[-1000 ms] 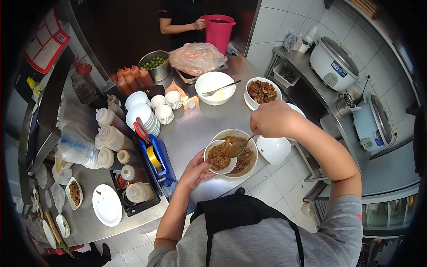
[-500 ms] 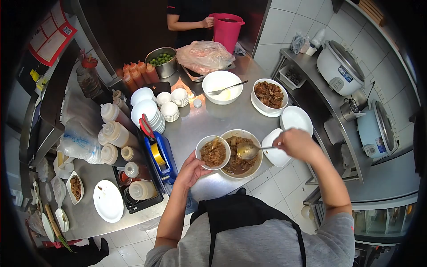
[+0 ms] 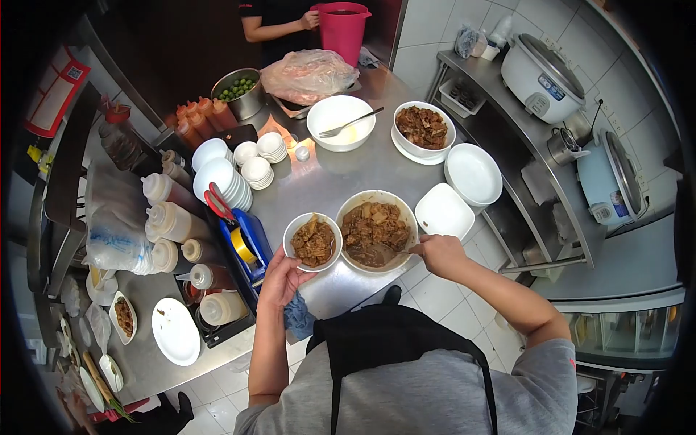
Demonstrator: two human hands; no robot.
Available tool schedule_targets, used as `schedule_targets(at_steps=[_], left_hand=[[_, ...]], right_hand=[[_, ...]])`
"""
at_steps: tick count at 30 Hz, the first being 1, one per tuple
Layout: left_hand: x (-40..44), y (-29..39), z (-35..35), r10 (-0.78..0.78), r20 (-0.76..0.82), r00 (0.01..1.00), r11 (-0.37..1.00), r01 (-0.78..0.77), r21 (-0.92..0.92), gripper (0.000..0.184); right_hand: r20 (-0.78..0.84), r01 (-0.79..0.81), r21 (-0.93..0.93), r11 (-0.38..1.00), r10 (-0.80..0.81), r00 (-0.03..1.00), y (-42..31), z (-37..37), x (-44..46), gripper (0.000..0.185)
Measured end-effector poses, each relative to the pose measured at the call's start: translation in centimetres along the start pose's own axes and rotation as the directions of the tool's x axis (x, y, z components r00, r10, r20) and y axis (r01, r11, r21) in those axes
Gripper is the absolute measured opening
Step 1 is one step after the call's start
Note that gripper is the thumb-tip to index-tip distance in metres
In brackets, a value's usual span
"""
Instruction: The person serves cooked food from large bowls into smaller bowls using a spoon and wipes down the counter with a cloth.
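Note:
My left hand (image 3: 283, 278) grips the lower left side of a small white bowl (image 3: 287, 237) heaped with brown stewed meat (image 3: 313, 242). Close to its right stands a larger white bowl (image 3: 412, 216) of chunky brown stew (image 3: 373, 226) in dark sauce. My right hand (image 3: 444, 256) is closed around a metal spoon (image 3: 409, 253) at the large bowl's lower right rim. The spoon's head is sunk in the stew and hidden. A squarish white dish (image 3: 446, 210) lies just beyond my right hand.
Further back are a white bowl with a fork (image 3: 339, 107), a bowl of braised meat (image 3: 423, 129), stacked small bowls (image 3: 257, 172) and bagged meat (image 3: 308, 76). Squeeze bottles (image 3: 174, 221) and a blue holder (image 3: 255, 250) line the left. Another person's hand (image 3: 309, 19) holds a pink pitcher (image 3: 342, 32).
The spoon's head, visible over the large bowl before, is now down in the stew. My right hand has come lower and closer to that bowl. The whole view has shifted slightly.

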State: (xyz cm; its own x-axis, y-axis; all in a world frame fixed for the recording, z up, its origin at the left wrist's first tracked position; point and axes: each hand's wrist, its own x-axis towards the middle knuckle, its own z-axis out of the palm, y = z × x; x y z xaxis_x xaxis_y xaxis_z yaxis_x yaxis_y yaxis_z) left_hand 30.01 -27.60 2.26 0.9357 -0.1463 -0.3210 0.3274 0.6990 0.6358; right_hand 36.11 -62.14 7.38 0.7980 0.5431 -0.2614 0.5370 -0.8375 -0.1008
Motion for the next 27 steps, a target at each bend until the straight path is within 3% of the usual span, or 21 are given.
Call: schedule_targets(at_steps=[5, 8, 14, 17, 21, 27], left_hand=[[-0.8, -0.4, 0.3, 0.001, -0.028, 1.000, 1.000, 0.000, 0.012, 0.053], [-0.9, -0.5, 0.2, -0.008, -0.026, 1.000, 1.000, 0.008, 0.010, 0.052], [0.0, -0.8, 1.2, -0.054, -0.016, 0.998, 0.997, 0.055, 0.048, 0.054], [0.8, -1.2, 1.8, -0.086, 0.019, 0.996, 0.994, 0.084, 0.069, 0.054], [1.9, -1.8, 2.9, -0.099, 0.078, 0.992, 0.991, 0.091, 0.097, 0.052], [3.1, -1.7, 3.4, -0.106, 0.120, 0.987, 0.994, 0.102, 0.037, 0.058]], right_hand=[[0.117, -0.086, 0.311, 0.947, 0.052, 0.992, 2.9, 0.5, 0.1, 0.021], [0.109, -0.104, 0.406, 0.908, 0.065, 0.992, 3.6, -1.3, -1.0, 0.021], [0.029, -0.028, 0.601, 0.799, 0.013, 0.999, 4.2, -5.0, -1.5, 0.020], [-0.046, 0.015, 0.615, 0.789, 0.017, 0.999, 3.3, -7.0, -0.5, 0.021], [-0.193, 0.131, 0.444, 0.886, -0.048, 0.980, 0.8, -8.3, 1.3, 0.021], [-0.422, 0.206, 0.045, 0.978, -0.168, 0.891, -2.5, -9.2, 1.5, 0.029]])
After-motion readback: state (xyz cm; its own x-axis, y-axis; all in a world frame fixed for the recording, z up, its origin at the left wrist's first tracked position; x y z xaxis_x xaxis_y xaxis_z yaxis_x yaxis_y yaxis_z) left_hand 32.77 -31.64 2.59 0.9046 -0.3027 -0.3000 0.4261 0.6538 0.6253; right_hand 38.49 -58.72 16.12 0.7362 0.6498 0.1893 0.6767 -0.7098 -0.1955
